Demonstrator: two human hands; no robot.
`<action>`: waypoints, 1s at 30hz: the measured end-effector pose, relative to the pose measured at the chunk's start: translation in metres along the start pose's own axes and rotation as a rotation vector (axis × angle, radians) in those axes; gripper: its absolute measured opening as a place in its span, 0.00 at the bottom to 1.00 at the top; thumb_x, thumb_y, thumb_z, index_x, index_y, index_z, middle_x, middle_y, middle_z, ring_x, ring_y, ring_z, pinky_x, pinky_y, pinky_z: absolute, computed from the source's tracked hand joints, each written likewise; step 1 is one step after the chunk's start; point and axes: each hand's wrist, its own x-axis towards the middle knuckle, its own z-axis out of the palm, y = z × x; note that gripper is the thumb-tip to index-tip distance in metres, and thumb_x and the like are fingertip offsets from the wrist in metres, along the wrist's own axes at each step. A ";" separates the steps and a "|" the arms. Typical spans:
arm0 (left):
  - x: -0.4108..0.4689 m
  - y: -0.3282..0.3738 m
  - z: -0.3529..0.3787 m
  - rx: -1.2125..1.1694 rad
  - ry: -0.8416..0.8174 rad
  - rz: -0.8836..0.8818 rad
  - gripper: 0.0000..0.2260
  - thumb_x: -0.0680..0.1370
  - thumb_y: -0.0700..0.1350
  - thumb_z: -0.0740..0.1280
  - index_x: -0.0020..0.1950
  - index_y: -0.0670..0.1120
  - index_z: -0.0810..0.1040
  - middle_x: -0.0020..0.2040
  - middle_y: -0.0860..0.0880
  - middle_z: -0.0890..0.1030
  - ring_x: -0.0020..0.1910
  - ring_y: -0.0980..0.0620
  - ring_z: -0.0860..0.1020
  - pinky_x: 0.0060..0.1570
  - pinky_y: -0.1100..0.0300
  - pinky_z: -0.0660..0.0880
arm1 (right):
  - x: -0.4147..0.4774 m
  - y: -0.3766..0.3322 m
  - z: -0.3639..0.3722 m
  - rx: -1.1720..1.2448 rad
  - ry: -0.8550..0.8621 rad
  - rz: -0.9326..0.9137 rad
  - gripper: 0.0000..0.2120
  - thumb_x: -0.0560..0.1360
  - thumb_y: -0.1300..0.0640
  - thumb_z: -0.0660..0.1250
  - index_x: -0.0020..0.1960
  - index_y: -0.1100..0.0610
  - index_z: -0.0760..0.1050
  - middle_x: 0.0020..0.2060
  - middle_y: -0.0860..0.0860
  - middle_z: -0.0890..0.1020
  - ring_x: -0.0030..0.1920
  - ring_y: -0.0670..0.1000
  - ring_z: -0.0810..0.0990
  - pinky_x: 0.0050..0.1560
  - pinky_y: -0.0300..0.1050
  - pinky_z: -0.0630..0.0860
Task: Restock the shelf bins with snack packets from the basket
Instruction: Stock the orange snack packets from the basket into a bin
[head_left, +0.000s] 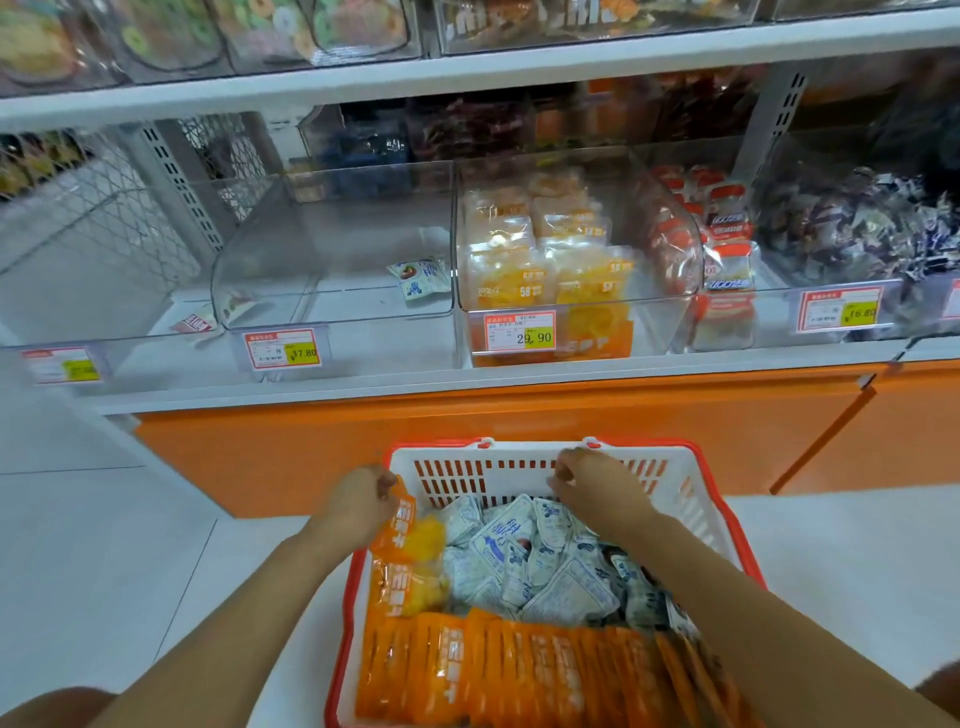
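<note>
Hands (587, 483) in basket (498, 457), left (363, 499) on packet (399, 519)

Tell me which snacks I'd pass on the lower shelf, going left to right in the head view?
Small red-and-white snack packet → lone white-and-blue snack packet → stacked orange-and-yellow snack packets → red-topped white snack packets → dark blue-and-silver wrapped sweets.
</note>
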 end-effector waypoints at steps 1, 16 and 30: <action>-0.004 -0.008 0.004 0.043 -0.041 0.005 0.12 0.79 0.42 0.65 0.62 0.43 0.77 0.57 0.49 0.80 0.53 0.50 0.78 0.53 0.58 0.75 | -0.007 0.012 0.021 -0.011 -0.075 0.042 0.09 0.79 0.50 0.61 0.53 0.54 0.74 0.48 0.50 0.80 0.45 0.49 0.78 0.43 0.41 0.75; 0.028 -0.014 0.034 0.544 -0.009 0.209 0.24 0.79 0.43 0.61 0.75 0.46 0.62 0.70 0.46 0.72 0.69 0.46 0.66 0.62 0.55 0.70 | -0.042 0.060 0.096 -0.002 -0.468 0.096 0.26 0.81 0.54 0.59 0.76 0.58 0.58 0.78 0.52 0.49 0.77 0.55 0.52 0.71 0.50 0.63; 0.011 0.068 -0.034 0.098 -0.266 0.230 0.02 0.74 0.42 0.72 0.43 0.48 0.84 0.44 0.54 0.83 0.45 0.55 0.80 0.44 0.63 0.74 | -0.006 0.001 0.001 0.807 -0.387 0.173 0.38 0.66 0.45 0.76 0.71 0.52 0.66 0.66 0.51 0.75 0.61 0.51 0.76 0.60 0.47 0.75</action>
